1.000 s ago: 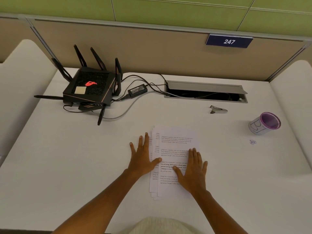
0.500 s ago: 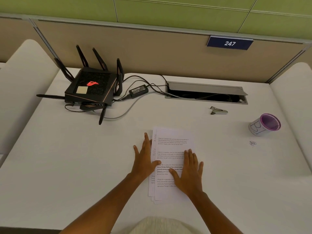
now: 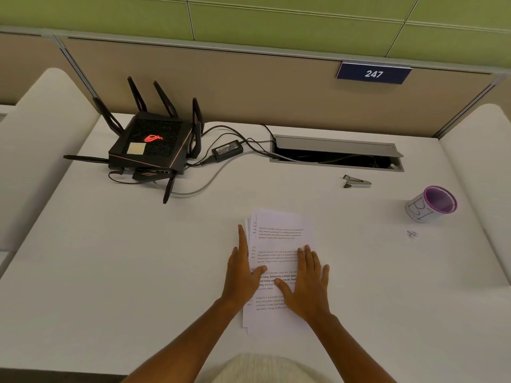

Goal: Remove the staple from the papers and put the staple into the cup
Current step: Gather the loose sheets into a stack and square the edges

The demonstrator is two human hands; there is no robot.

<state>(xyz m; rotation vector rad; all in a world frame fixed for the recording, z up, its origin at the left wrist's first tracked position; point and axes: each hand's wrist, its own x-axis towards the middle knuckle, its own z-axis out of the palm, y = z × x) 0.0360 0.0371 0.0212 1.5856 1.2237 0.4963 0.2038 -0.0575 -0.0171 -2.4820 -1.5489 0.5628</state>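
Nearby: staple remover (image 3: 357, 181), cup (image 3: 431, 203), router (image 3: 150, 146) beyond papers (image 3: 280, 233).

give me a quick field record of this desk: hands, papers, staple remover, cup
left hand: flat, at the left edge of the papers
right hand: flat, fingers straight, pressing on the papers
papers: fanned stack, lying on the desk
staple remover: untouched, beyond the papers to the right
cup: purple inside, far right, tipped on its side
staple in papers: too small to tell
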